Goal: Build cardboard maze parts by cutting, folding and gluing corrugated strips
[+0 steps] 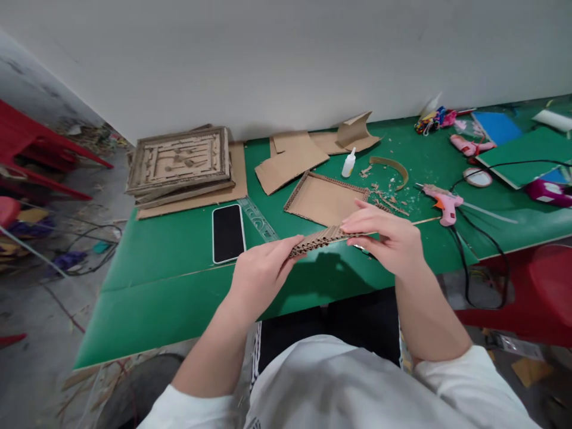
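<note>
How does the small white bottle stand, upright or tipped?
Upright: the bottle rests base-down on the green table, nozzle pointing up.

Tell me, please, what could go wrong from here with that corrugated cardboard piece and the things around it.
The corrugated cardboard piece may bend or crush if the left hand and right hand pinch it too hard. The glue gun could be dragged if its cord, looping past the table's front edge, gets caught. The upright white bottle might tip if knocked.
</note>
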The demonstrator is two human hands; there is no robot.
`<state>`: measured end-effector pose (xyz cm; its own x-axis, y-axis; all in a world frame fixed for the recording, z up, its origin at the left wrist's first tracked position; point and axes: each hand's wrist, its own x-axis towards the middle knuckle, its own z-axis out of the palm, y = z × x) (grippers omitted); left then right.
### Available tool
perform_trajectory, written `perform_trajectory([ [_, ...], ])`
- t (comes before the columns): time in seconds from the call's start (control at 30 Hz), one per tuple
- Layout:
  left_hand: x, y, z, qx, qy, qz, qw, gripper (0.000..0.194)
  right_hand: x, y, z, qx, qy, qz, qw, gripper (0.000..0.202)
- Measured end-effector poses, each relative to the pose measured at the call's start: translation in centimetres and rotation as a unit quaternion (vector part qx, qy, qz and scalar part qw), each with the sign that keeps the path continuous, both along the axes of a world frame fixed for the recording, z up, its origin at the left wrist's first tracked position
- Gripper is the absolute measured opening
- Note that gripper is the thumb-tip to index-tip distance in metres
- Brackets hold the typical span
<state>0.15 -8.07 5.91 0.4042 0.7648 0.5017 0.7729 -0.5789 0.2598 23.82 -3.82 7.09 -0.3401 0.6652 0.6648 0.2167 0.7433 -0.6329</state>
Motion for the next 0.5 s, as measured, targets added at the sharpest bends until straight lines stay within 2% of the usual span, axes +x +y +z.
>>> perform_trajectory([
  [0.1, -0.2, 0.0, 0.3, 0.02, 0.033, 0.007, 0.999, 0.021, 0.6, -0.2, 0.3, 0.043, -0.036, -0.022, 0.998, 0.018],
  [0.23, 0.4, 0.1, 0.9, 0.042, 0.075, 0.011, 0.996, 0.023, -0.2, -0.6, 0.6, 0.069, -0.186, -0.066, 0.978, 0.028],
  [0.3, 0.6, 0.3, 1.1, 0.04, 0.084, 0.004, 0.996, 0.024, -0.9, -0.8, 0.7, 0.091, -0.228, -0.072, 0.967, 0.024],
  [0.4, -0.3, 0.5, 1.3, 0.03, 0.073, 0.014, 0.997, 0.029, -0.9, -0.5, 0.5, 0.094, -0.22, -0.082, 0.967, 0.011],
  [0.5, -2.6, 0.3, 1.5, 0.001, 0.021, 0.038, 0.999, 0.035, 0.3, 0.0, -0.1, 0.06, -0.183, -0.092, 0.977, 0.009],
])
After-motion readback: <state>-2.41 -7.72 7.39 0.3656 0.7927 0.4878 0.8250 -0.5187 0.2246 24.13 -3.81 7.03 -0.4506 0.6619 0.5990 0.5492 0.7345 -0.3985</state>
